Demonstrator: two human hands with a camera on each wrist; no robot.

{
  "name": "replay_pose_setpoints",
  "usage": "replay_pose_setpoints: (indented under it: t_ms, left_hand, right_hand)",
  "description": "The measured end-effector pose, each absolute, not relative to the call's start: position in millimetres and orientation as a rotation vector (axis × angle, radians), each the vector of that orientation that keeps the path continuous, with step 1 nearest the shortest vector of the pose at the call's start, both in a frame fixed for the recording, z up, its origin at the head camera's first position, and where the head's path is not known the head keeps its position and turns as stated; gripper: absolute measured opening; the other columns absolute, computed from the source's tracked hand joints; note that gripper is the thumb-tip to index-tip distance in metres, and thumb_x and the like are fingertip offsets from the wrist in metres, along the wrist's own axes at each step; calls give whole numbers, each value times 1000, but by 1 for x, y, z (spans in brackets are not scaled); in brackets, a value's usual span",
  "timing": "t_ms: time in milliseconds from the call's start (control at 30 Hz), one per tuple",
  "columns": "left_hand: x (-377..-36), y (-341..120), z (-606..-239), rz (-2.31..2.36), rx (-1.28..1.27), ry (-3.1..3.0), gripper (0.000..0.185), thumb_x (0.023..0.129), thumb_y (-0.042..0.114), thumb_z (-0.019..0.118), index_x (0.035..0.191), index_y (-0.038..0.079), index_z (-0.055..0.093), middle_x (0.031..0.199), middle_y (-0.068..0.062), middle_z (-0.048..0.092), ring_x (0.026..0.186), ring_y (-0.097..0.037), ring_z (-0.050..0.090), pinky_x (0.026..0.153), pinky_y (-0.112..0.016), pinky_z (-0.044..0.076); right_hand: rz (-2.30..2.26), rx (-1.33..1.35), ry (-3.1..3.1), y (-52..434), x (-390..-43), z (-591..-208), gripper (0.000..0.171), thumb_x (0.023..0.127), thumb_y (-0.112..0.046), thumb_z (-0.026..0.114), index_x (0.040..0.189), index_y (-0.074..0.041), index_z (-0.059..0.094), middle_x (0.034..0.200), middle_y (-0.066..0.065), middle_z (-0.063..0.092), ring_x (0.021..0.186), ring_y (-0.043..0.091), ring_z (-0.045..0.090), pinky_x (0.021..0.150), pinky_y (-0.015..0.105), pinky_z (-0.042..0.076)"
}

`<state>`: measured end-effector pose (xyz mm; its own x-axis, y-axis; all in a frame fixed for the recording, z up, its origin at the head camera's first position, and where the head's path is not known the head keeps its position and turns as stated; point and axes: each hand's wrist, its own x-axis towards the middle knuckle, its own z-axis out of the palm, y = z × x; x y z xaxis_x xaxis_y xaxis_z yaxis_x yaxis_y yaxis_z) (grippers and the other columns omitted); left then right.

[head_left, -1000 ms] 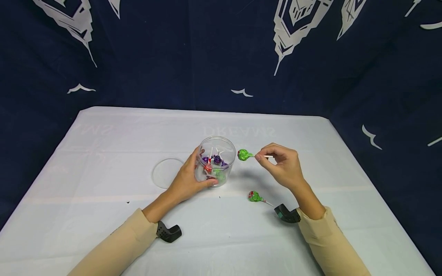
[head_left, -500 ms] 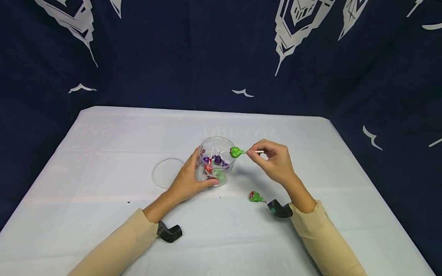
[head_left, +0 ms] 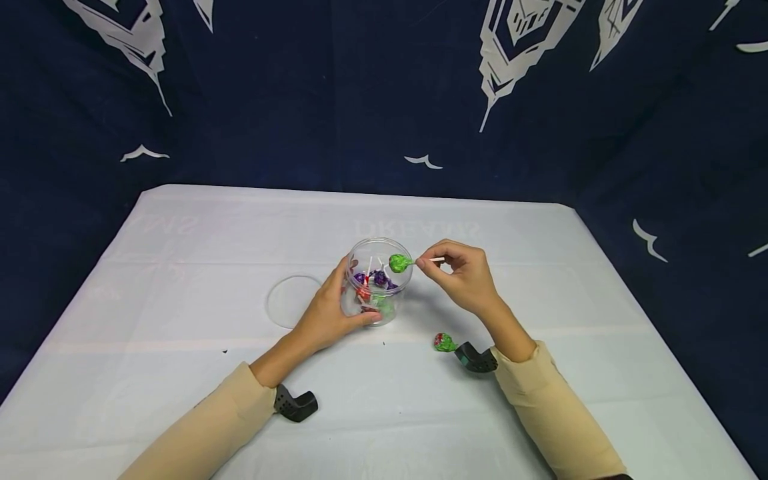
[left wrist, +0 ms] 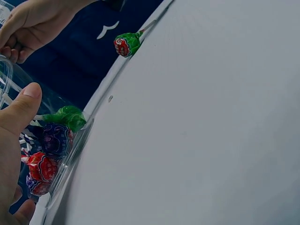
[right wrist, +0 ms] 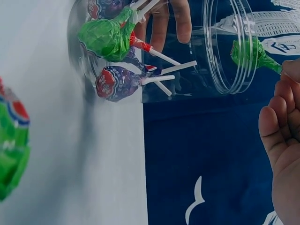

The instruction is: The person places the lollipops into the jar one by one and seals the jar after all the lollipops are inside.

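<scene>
- Right hand (head_left: pixel 465 277) pinches the stick of a green lollipop (head_left: pixel 399 263), whose head sits at the rim of the clear jar (head_left: pixel 377 280).
- Left hand (head_left: pixel 327 310) wraps the jar wall and steadies it on the counter (head_left: pixel 180 373).
- Risk: the head catches the rim or the upright sticks inside and drops outside.
- Risk: a sideways push tilts the jar.
- A second green lollipop (head_left: pixel 444 343) lies near the right wrist and may be swept off.
</scene>
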<state>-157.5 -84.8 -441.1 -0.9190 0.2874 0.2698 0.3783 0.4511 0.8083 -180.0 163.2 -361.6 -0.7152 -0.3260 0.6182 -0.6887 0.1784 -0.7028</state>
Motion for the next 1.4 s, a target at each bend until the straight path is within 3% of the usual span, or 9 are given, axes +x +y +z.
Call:
replay_pose_setpoints:
  t_ms: [433, 667, 933, 1400]
  left_hand:
    - [-159, -86, -442, -1489, -621, -2574, 114, 74, 44, 87, 159, 20, 15, 152, -11, 38, 135, -27, 42, 110, -49, 37]
    - [-158, -86, -441, -1491, -639, -2565, 113, 74, 41, 87, 158, 18, 16, 151, -12, 39, 135, -27, 42, 110, -49, 37]
    - [-158, -86, -440, -1491, -629, -2562, 112, 74, 40, 88, 158, 18, 17, 151, -12, 40, 135, -27, 42, 110, -49, 36]
    - [-158, -86, -438, -1485, -628, -2567, 113, 73, 41, 88, 158, 19, 16, 152, -13, 38, 138, -27, 38, 113, -48, 32]
  right_hand:
    - [1506, 962, -2168, 151, -182, -365, 13, 81, 20, 68, 83, 8, 69, 80, 11, 69, 75, 10, 60, 63, 18, 49]
    - [1481, 970, -2169, 148, -184, -364, 10, 82, 16, 70, 82, 7, 69, 80, 10, 70, 75, 11, 61, 69, 19, 52]
    - [1559, 1000, -2108, 148, -187, -364, 12, 77, 20, 71, 83, 10, 68, 78, 15, 66, 72, 11, 57, 66, 20, 52]
    - [1578, 939, -2106, 153, -184, -366, 9, 81, 20, 67, 82, 10, 67, 78, 16, 67, 72, 11, 61, 63, 19, 50]
